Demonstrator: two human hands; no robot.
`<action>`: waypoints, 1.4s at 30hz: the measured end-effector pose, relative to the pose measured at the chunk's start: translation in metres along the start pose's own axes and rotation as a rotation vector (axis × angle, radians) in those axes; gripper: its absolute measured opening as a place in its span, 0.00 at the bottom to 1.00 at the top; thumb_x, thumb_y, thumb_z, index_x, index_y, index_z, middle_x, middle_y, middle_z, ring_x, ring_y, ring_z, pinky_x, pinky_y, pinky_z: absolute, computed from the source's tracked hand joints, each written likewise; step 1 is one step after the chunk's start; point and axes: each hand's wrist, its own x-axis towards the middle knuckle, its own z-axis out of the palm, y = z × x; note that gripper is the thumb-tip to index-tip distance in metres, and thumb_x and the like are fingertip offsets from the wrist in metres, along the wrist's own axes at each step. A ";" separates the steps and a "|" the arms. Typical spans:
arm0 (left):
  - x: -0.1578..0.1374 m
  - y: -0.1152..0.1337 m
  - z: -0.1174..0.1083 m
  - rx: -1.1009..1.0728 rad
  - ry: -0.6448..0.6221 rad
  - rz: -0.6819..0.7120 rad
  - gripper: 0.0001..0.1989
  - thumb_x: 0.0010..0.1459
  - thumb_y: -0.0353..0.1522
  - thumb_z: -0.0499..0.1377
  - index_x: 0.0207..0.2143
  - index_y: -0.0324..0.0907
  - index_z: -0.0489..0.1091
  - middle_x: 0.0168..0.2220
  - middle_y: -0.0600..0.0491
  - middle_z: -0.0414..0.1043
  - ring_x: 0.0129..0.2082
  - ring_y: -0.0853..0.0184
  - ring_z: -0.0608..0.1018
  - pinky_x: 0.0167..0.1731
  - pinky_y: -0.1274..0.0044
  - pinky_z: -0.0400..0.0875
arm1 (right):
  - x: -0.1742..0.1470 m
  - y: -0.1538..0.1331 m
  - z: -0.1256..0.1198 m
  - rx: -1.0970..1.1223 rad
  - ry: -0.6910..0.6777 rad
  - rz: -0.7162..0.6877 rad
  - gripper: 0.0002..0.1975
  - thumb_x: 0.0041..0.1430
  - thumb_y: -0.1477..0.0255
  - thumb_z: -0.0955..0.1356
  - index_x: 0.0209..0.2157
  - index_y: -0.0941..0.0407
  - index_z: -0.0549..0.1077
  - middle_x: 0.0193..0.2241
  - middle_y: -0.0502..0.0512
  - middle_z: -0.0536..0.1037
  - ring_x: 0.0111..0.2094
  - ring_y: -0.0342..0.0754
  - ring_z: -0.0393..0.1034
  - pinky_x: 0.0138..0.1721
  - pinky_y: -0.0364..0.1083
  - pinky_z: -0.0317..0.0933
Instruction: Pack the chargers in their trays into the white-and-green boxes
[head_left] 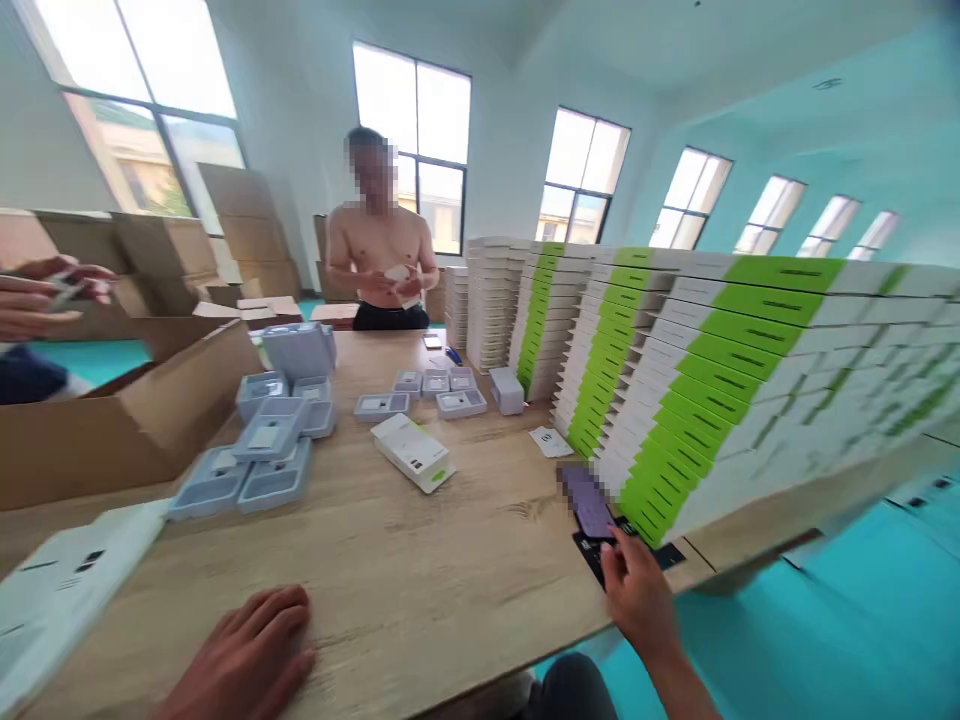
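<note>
Two hands rest low in the head view on a pale wooden worktop (420, 590). Left hand (251, 655) lies flat, palm down, fingers spread, gripping nothing. Right hand (637, 595) reaches to the worktop's near right edge, its fingertips touching a dark flat card (592, 548) that lies beside a blurred purple item (587, 500); whether the grip has closed on it cannot be told. Tall stacks of white-and-green boxes (675, 380) line the right side. Grey plastic trays (262, 450) cluster left of centre, with a white box (412, 452) lying between. Bare wood lies open between the hands. An open cardboard carton (127, 420) stands left. Across the worktop a person (382, 250) stands; windows light the room.
</note>
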 end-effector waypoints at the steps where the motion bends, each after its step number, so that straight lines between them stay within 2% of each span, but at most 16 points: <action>1: -0.002 -0.002 -0.004 0.024 -0.035 0.000 0.10 0.61 0.44 0.62 0.43 0.56 0.79 0.48 0.59 0.82 0.49 0.59 0.81 0.49 0.71 0.77 | -0.002 0.009 0.003 0.020 0.021 0.002 0.25 0.70 0.54 0.60 0.46 0.60 0.76 0.31 0.65 0.79 0.30 0.60 0.76 0.33 0.59 0.72; 3: -0.004 0.000 -0.011 0.043 -0.112 -0.022 0.10 0.62 0.42 0.62 0.46 0.55 0.78 0.51 0.57 0.80 0.53 0.57 0.80 0.53 0.69 0.75 | -0.005 0.026 0.014 0.009 0.063 0.007 0.25 0.68 0.50 0.61 0.45 0.56 0.75 0.32 0.64 0.81 0.30 0.60 0.78 0.30 0.56 0.73; 6: 0.000 0.015 -0.021 -0.013 -0.181 -0.114 0.09 0.63 0.36 0.62 0.45 0.52 0.76 0.53 0.54 0.78 0.55 0.57 0.77 0.57 0.67 0.72 | -0.006 0.021 0.037 0.089 -0.058 -0.115 0.22 0.67 0.50 0.63 0.44 0.53 0.75 0.34 0.63 0.82 0.32 0.59 0.80 0.33 0.55 0.74; 10: 0.003 0.035 -0.030 -0.106 -0.255 -0.191 0.09 0.60 0.30 0.62 0.44 0.45 0.73 0.52 0.50 0.76 0.56 0.55 0.75 0.59 0.63 0.66 | 0.007 -0.067 0.069 0.274 -0.386 -0.291 0.17 0.68 0.56 0.64 0.48 0.52 0.75 0.41 0.61 0.82 0.40 0.56 0.80 0.41 0.53 0.74; 13: 0.002 0.038 -0.032 -0.106 -0.279 -0.231 0.10 0.59 0.31 0.63 0.44 0.45 0.72 0.52 0.50 0.76 0.55 0.56 0.74 0.60 0.63 0.64 | 0.036 -0.153 0.103 0.377 -0.517 -0.362 0.24 0.63 0.56 0.68 0.57 0.50 0.71 0.55 0.63 0.76 0.56 0.60 0.72 0.56 0.58 0.67; 14: 0.001 0.039 -0.032 -0.106 -0.279 -0.241 0.10 0.59 0.30 0.63 0.44 0.45 0.72 0.52 0.50 0.76 0.55 0.56 0.74 0.60 0.63 0.64 | 0.049 -0.177 0.117 0.408 -0.533 -0.341 0.31 0.59 0.55 0.71 0.60 0.51 0.68 0.61 0.64 0.70 0.63 0.64 0.64 0.61 0.63 0.61; 16: -0.001 0.040 -0.033 -0.109 -0.271 -0.247 0.09 0.59 0.29 0.62 0.43 0.45 0.72 0.52 0.49 0.76 0.55 0.55 0.74 0.60 0.62 0.65 | 0.074 -0.213 0.146 0.464 -0.558 -0.102 0.40 0.48 0.52 0.75 0.61 0.49 0.67 0.67 0.64 0.61 0.70 0.71 0.49 0.64 0.70 0.50; 20: -0.005 0.038 -0.032 -0.129 -0.252 -0.227 0.11 0.57 0.27 0.61 0.43 0.45 0.73 0.52 0.48 0.77 0.55 0.54 0.75 0.60 0.60 0.66 | 0.106 -0.239 0.182 0.556 -0.572 0.074 0.44 0.43 0.46 0.75 0.59 0.55 0.69 0.66 0.74 0.61 0.67 0.78 0.51 0.63 0.75 0.43; 24: 0.008 0.029 -0.024 -0.407 -0.141 -0.435 0.17 0.57 0.34 0.63 0.50 0.47 0.74 0.55 0.46 0.76 0.58 0.52 0.75 0.61 0.59 0.67 | 0.099 -0.245 0.167 0.826 -0.683 0.091 0.44 0.56 0.38 0.62 0.62 0.56 0.67 0.58 0.72 0.72 0.57 0.68 0.69 0.56 0.66 0.63; 27: 0.044 0.033 -0.023 -0.886 0.136 -0.629 0.36 0.52 0.53 0.67 0.57 0.44 0.70 0.59 0.38 0.73 0.59 0.47 0.75 0.56 0.59 0.72 | 0.078 -0.257 0.139 1.098 -0.856 0.032 0.46 0.61 0.35 0.51 0.60 0.55 0.71 0.50 0.68 0.79 0.48 0.62 0.77 0.47 0.58 0.71; 29: 0.073 0.044 -0.028 -1.103 0.289 -0.624 0.47 0.44 0.61 0.68 0.58 0.42 0.68 0.59 0.37 0.73 0.60 0.45 0.75 0.53 0.61 0.74 | 0.064 -0.269 0.124 1.413 -1.071 0.030 0.46 0.60 0.33 0.53 0.56 0.55 0.75 0.47 0.67 0.81 0.47 0.61 0.78 0.48 0.58 0.71; 32: 0.103 0.065 -0.041 -1.140 0.337 -0.625 0.37 0.48 0.56 0.70 0.52 0.41 0.71 0.51 0.40 0.80 0.50 0.48 0.81 0.47 0.64 0.78 | 0.056 -0.285 0.110 1.785 -1.363 0.043 0.36 0.60 0.40 0.66 0.56 0.53 0.76 0.47 0.63 0.82 0.50 0.60 0.77 0.55 0.59 0.67; 34: 0.109 0.074 -0.049 -1.128 0.355 -0.670 0.31 0.52 0.50 0.70 0.50 0.41 0.72 0.46 0.44 0.82 0.44 0.50 0.84 0.43 0.66 0.79 | 0.061 -0.291 0.104 1.793 -1.333 -0.020 0.30 0.62 0.46 0.69 0.56 0.51 0.75 0.49 0.61 0.81 0.51 0.58 0.76 0.58 0.58 0.65; 36: 0.107 0.078 -0.053 -1.109 0.342 -0.695 0.31 0.50 0.49 0.71 0.50 0.41 0.73 0.43 0.46 0.83 0.43 0.51 0.84 0.40 0.68 0.80 | 0.069 -0.293 0.099 1.774 -1.202 -0.062 0.27 0.63 0.48 0.70 0.56 0.50 0.76 0.51 0.60 0.81 0.52 0.57 0.76 0.58 0.56 0.65; 38: 0.100 0.076 -0.053 -1.091 0.290 -0.693 0.30 0.50 0.49 0.71 0.50 0.41 0.75 0.41 0.48 0.84 0.40 0.52 0.84 0.38 0.69 0.80 | 0.077 -0.293 0.095 1.775 -1.132 -0.033 0.25 0.61 0.51 0.73 0.53 0.51 0.78 0.49 0.59 0.82 0.50 0.56 0.77 0.55 0.56 0.67; 42: 0.087 0.071 -0.051 -1.043 0.253 -0.666 0.27 0.53 0.50 0.69 0.48 0.41 0.78 0.44 0.47 0.83 0.42 0.53 0.83 0.39 0.70 0.79 | 0.077 -0.294 0.089 1.795 -1.156 0.079 0.21 0.56 0.56 0.77 0.46 0.54 0.81 0.42 0.58 0.85 0.43 0.56 0.80 0.51 0.56 0.70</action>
